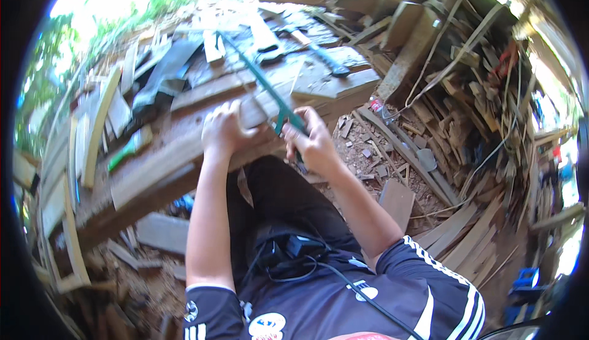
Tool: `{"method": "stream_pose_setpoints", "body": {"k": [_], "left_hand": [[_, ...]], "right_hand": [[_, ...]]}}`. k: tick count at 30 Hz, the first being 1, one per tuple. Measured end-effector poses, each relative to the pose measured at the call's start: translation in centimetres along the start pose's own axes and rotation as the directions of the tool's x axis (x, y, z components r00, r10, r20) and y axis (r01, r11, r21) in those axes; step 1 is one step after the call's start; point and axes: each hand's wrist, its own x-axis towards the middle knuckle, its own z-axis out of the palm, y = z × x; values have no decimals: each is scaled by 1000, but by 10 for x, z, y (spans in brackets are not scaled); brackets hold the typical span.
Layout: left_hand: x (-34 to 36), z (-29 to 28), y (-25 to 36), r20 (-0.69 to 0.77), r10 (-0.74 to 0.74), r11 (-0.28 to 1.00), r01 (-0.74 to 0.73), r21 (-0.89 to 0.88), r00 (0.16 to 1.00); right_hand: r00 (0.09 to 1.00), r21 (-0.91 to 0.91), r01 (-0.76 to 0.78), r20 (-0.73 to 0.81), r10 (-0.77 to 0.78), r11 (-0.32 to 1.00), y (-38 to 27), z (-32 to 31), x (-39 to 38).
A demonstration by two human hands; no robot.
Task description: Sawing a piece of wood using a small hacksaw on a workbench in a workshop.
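Observation:
A green-framed hacksaw (265, 82) slants from my right hand up and away to the left. Its thin blade lies over a piece of wood on the workbench. My right hand (313, 140) is closed round the saw's handle. My left hand (224, 130) lies to the left of the blade, fingers curled over a wooden board (261, 107) at the bench's near side, thumb toward the saw. How deep the blade sits in the wood cannot be made out.
On the workbench (101, 217) lie a long-handled tool (328, 62), a green-handled object (130, 148), dark sheeting (165, 76) and loose wood strips. A tall scrap-wood pile (454, 88) rises at the right. Offcuts and chips (362, 143) cover the ground. A cable (374, 303) crosses my shirt.

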Motion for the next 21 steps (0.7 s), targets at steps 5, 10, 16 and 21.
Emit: {"method": "stream_pose_setpoints", "body": {"k": [5,10,16,21], "left_hand": [[4,9,5,-24,45,999,-44,6,999],[-6,3,-5,-64,41,999,-39,37,997],[4,4,3,-46,93,994,-90,63,995],[-3,13,-22,-108,88,996,-84,38,990]], "right_hand": [[999,112,-32,15,31,993,9,-18,-12],[996,-202,90,13,-90,975,-2,-3,-61],[938,-494,315,32,-345,810,-23,-35,-147],[825,-674,430,22,-565,601,-15,-10,-134]]}}
